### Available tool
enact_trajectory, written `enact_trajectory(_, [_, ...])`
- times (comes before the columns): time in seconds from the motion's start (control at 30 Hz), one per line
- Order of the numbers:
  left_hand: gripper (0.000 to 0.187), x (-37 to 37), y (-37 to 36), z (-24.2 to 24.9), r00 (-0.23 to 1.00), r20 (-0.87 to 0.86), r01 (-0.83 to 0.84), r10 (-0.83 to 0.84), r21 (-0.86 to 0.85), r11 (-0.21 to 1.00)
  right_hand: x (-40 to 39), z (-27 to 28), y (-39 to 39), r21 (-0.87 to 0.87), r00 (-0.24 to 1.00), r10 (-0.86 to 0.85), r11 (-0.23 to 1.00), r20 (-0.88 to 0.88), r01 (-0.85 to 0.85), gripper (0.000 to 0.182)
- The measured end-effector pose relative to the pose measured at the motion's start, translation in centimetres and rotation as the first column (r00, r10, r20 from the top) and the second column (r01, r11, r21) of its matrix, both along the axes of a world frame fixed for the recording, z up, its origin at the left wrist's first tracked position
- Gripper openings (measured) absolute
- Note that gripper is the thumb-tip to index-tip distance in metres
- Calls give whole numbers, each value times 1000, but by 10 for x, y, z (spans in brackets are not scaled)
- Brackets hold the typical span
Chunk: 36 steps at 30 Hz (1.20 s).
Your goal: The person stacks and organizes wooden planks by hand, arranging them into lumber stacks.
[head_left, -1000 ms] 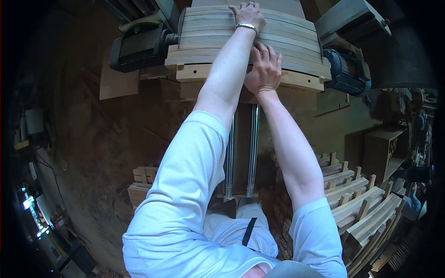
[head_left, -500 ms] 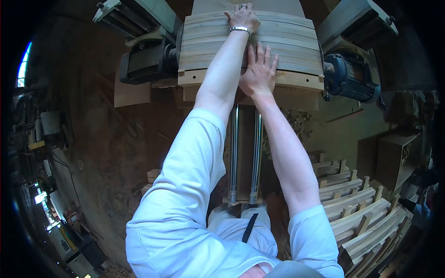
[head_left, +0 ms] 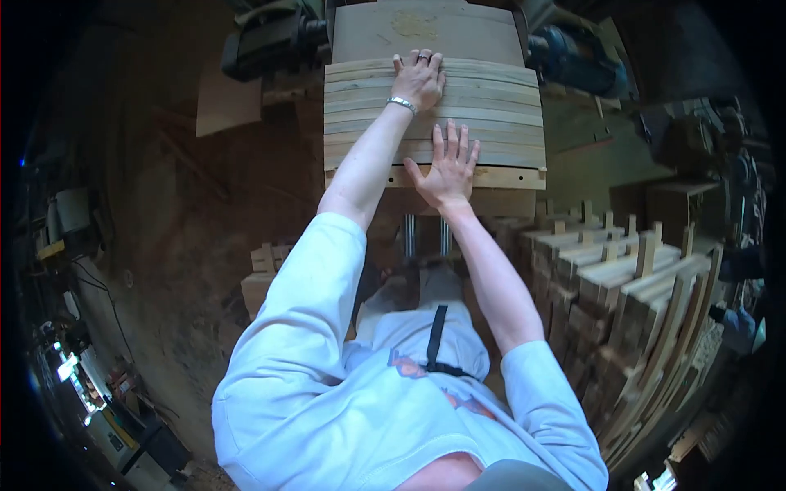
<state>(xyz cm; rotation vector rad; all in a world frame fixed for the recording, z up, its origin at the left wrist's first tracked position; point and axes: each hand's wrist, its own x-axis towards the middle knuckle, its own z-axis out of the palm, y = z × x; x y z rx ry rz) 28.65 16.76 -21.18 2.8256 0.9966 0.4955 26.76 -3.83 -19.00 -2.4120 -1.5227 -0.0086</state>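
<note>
A row of pale wooden boards (head_left: pixel 499 106) lies side by side across a sliding table. My left hand (head_left: pixel 419 82), with a ring and a wrist bracelet, rests on the far boards, its fingers stretched toward their far edge. Nearer to me, my right hand (head_left: pixel 449 173) presses flat with spread fingers. Its fingers lie on the nearest boards, and its palm covers part of a wooden strip with dark holes (head_left: pixel 499 177) along the front. Neither hand is wrapped around anything.
Machine motors stand on both sides beyond the boards, a black one (head_left: pixel 266 53) and a blue one (head_left: pixel 577 65). A sheet panel (head_left: pixel 483 37) with sawdust lies behind. Metal rails (head_left: pixel 409 233) run below toward my body. Stacked timber (head_left: pixel 622 278) stands at my right.
The boards and table have slid toward me, out from between the motors, with both hands still on them. Less of the rails shows, and my view has shifted.
</note>
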Motion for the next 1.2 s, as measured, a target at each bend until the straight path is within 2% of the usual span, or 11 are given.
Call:
enact_trajectory(0.17, [65, -56, -74, 8, 973, -92, 211, -212, -24, 977, 15, 30, -63, -44, 987, 84, 995, -140, -91, 73])
enact_trajectory(0.3, [71, -94, -122, 22, 943, -118, 312, -311, -11, 950, 125, 35, -99, -227, 834, -551, 816, -23, 532, 78])
enact_trajectory(0.47, [77, -117, -155, 30, 943, -157, 284, -295, -88, 955, 123, 58, -76, -458, 632, -716, 688, -297, 563, 96])
enact_trajectory(0.7, [131, -110, -136, 56, 883, -359, 203, -304, -292, 935, 68, 48, -106, 258, 796, -289, 840, -532, 478, 75])
enact_trajectory(0.77, [129, -108, -127, 60, 893, -300, 222, -335, -353, 909, 21, 48, -133, 204, 447, -59, 832, -893, 516, 70])
enact_trajectory(0.87, [122, -93, -130, 110, 885, -236, 254, -403, -480, 839, -18, 48, -150, 22, -145, 107, 871, -984, 491, 64])
enact_trajectory(0.97, [116, -98, -155, 160, 896, 64, 235, -440, -908, 346, -34, 64, -144, 76, -409, 427, 762, -806, 643, 65])
enact_trajectory(1.07, [110, -115, -192, 191, 852, 263, 378, -453, -908, 183, -52, 96, -158, 219, -293, 590, 644, -752, 733, 81])
enact_trajectory(1.13, [105, -125, -190, 178, 906, 421, 388, -46, -868, -309, -55, 105, -175, 244, -149, 559, 566, -815, 788, 83])
enact_trajectory(1.17, [105, -138, -186, 149, 889, 446, 387, -108, -855, -345, -60, 110, -186, 237, -65, 502, 515, -862, 824, 84])
enact_trajectory(1.2, [102, -153, -180, 108, 860, 392, 454, -325, -879, 142, -61, 114, -200, 255, -6, 499, 453, -866, 854, 84])
